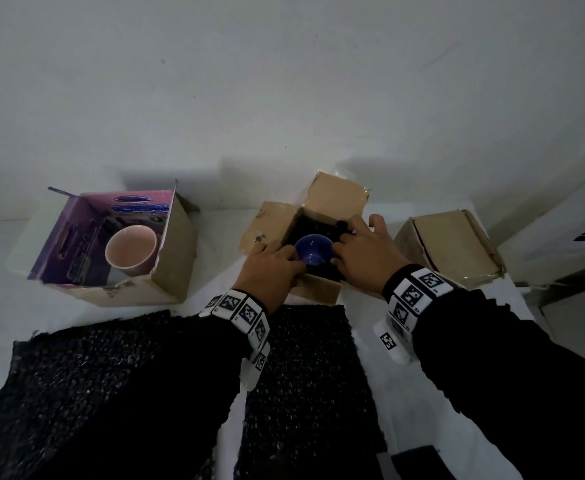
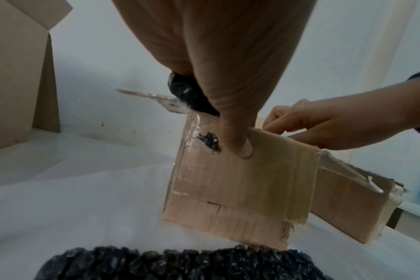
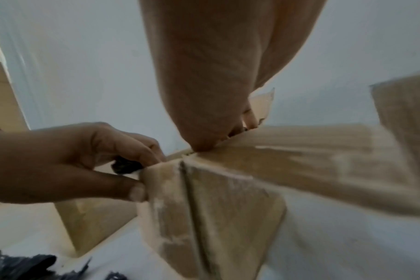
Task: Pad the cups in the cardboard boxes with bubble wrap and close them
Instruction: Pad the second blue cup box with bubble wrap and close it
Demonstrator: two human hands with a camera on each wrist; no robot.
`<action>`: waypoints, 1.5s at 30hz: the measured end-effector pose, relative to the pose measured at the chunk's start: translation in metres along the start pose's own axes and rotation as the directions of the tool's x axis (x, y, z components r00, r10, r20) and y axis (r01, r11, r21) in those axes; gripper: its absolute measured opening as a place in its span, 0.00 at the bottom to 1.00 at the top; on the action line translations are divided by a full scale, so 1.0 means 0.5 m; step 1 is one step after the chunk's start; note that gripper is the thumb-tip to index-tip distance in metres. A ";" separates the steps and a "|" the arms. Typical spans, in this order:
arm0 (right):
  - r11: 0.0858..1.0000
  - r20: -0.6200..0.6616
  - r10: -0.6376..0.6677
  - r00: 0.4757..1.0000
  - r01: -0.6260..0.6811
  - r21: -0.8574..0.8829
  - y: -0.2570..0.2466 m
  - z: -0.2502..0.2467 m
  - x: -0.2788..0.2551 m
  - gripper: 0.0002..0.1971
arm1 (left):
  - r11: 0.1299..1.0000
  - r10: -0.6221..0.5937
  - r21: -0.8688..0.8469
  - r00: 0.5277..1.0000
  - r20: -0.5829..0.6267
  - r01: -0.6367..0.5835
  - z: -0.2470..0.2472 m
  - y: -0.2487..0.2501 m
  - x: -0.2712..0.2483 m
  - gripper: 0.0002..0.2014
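An open brown cardboard box (image 1: 318, 289) stands mid-table with a blue cup (image 1: 313, 249) upright inside it. Black bubble wrap (image 1: 313, 223) fills the space round the cup. My left hand (image 1: 291, 263) grips the box's near-left wall, thumb on the outside (image 2: 242, 149), fingers curled over a wad of the wrap (image 2: 187, 92) at the rim. My right hand (image 1: 344, 244) is at the right rim, its bent fingers down in the box on the wrap beside the cup. In the right wrist view its fingertips (image 3: 249, 117) are mostly hidden behind the box wall (image 3: 216, 208).
At the left stands an open box with purple lining (image 1: 173, 244) holding a pink cup (image 1: 131, 251). To the right sits a closed brown box (image 1: 450, 247). Two sheets of black bubble wrap (image 1: 93, 375) (image 1: 304, 375) lie at the table's near edge under my forearms.
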State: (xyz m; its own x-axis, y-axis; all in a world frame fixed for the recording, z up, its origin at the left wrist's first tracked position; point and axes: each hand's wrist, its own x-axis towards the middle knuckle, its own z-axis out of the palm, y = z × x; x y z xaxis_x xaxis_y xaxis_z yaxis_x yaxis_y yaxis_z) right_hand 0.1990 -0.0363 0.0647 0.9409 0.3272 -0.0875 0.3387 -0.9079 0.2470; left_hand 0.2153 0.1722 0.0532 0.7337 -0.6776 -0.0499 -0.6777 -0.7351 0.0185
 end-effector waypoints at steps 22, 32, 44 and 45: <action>0.947 -0.177 0.042 0.983 0.017 0.322 -0.088 0.046 -0.043 0.26 | 0.994 -0.008 -0.109 1.000 -0.022 0.006 -0.026 -0.014 -0.017 0.29; 0.792 0.034 0.069 0.997 -0.075 0.606 -0.078 0.016 -0.009 0.16 | 0.979 -0.121 -0.186 0.975 -0.185 0.086 -0.019 -0.039 0.019 0.04; 0.934 -0.051 0.060 0.997 -0.039 0.355 -0.094 0.008 -0.045 0.30 | 0.996 0.082 0.045 0.982 -0.170 -0.075 -0.015 -0.024 -0.045 0.28; 0.938 -0.010 0.064 0.998 -0.057 0.342 -0.094 0.007 -0.049 0.33 | 0.996 0.074 0.068 0.984 -0.161 -0.064 -0.017 -0.019 -0.045 0.28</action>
State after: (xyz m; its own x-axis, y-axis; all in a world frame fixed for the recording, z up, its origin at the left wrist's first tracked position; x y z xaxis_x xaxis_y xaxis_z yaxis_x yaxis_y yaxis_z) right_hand 0.1598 -0.0026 0.0520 0.9606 0.2710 -0.0622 0.2647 -0.9598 -0.0935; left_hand 0.2059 0.1942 0.0627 0.6800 -0.7245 0.1129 -0.7247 -0.6875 -0.0465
